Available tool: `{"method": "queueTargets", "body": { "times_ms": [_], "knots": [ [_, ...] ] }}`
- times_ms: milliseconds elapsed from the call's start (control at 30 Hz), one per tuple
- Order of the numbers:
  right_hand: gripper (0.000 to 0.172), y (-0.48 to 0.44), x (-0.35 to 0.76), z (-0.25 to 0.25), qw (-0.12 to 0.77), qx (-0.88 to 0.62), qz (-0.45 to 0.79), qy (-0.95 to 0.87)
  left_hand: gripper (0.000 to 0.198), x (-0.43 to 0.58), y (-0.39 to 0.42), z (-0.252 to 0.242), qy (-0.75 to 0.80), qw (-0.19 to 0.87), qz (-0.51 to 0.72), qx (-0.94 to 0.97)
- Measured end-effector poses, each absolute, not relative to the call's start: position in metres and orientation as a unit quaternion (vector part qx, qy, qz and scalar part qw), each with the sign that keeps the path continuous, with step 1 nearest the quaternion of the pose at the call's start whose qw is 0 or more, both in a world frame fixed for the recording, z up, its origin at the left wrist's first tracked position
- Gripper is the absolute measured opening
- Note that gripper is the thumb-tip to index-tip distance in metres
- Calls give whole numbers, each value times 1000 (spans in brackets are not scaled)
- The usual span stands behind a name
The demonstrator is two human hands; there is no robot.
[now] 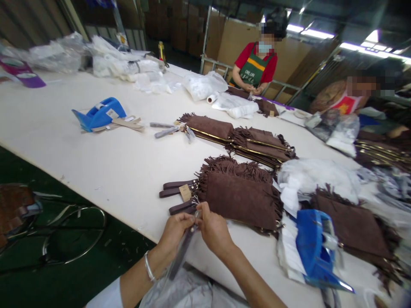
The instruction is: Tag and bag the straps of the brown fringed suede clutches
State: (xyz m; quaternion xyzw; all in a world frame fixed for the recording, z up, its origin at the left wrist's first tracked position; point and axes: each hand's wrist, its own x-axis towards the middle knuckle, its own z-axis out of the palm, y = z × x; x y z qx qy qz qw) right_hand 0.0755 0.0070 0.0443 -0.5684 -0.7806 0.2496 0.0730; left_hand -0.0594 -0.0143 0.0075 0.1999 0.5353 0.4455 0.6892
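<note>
My left hand [176, 231] and my right hand [213, 229] meet at the near edge of a brown suede fringed clutch bag [239, 196]. Fingertips of both are pinched together on the top of a dark strap in clear plastic [182, 254], which hangs down below them. The exact part between the fingers is too small to make out. Beyond my hands, dark wrist straps [176, 189] and a tan tag [185, 192] lie at the bag's left end.
More brown bags [210, 128] are stacked farther back, with wrapped straps beside them. A blue tape dispenser [316, 248] stands at right, another blue dispenser [105, 113] at left. Plastic bags [205, 85] lie along the far side. Two people work across the table [112, 158]; a stool [75, 235] stands left.
</note>
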Motion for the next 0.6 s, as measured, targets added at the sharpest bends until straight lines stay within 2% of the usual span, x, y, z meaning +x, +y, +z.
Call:
{"method": "queueTargets", "body": {
  "times_ms": [200,367,600],
  "knots": [
    [31,-5,83,39,188,-562,320,-739,20,-58,-17,6,519,706,465,128],
    [19,-8,79,34,224,-597,329,-697,22,-57,-18,4,505,713,474,108],
    [14,-17,75,22,265,-638,337,-639,18,-52,-20,2,531,668,490,174]
  ]
}}
